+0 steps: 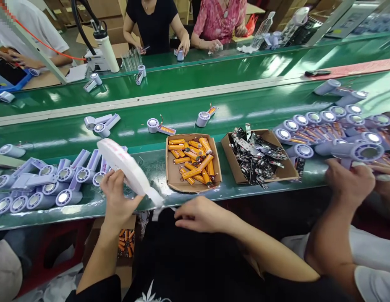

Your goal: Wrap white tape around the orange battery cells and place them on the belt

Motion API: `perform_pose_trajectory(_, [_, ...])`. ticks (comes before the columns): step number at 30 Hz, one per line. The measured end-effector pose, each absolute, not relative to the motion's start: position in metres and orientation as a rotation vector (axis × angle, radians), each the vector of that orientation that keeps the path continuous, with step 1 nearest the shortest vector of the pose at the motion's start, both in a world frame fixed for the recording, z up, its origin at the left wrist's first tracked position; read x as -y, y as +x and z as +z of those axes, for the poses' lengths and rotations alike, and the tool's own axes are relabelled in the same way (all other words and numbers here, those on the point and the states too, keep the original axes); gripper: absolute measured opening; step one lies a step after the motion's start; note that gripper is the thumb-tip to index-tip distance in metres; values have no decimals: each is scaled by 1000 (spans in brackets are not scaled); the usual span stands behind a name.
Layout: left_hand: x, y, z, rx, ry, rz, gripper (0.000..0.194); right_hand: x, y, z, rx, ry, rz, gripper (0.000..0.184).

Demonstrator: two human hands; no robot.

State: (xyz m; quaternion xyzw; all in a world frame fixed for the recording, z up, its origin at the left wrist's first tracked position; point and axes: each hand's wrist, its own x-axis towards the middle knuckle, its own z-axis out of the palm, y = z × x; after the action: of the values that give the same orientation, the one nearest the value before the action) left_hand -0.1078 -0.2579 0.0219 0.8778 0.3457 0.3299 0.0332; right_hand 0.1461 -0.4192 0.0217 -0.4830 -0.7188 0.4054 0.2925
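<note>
My left hand (pixel 117 197) grips a large white roll of tape (pixel 127 167), held tilted above the near edge of the green conveyor belt (pixel 182 88). A strip of tape runs down from the roll to my right hand (pixel 199 214). My right hand rests low over my dark lap, its fingers curled and pinching the strip's free end (pixel 157 212). A cardboard tray of orange batteries (pixel 192 161) lies just beyond my right hand.
A second cardboard tray of black circuit boards (pixel 257 155) sits right of the batteries. Lilac fan housings (pixel 40 184) crowd the belt's left and right (pixel 333 126). A co-worker's hand (pixel 350 180) reaches in at right. Other people work across the belt.
</note>
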Motion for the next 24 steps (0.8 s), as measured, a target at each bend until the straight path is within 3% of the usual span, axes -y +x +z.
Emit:
perform_pose_trajectory(2, [265,-103,25,-937,2860,1068,67,412,149,29,1598,-1307,1232,59])
perform_pose_trajectory(3, [269,-99,26,-864,2909,1085,62,410,147,33,1466,-1284,1297,67])
perform_pose_trajectory(8, [275,-96,31,-846,2810,1158,60,409,124,38,1364,-1192,1457,38])
perform_pose_trajectory(13, [270,-115,23,-990,2591,1034,75,403,135,26,1960,-1410,980,22])
perform_pose_trajectory(18, [273,-114,10,-1043,2524,944,81,373,197,17,2189,-1861,356,25])
perform_pose_trajectory(21, [275,-105,2,-995,2629,825,75,363,223,16,2202,-1956,391,29])
perform_pose_trajectory(24, [277,-98,-2,-981,2745,730,67,367,227,22,1753,-1806,617,35])
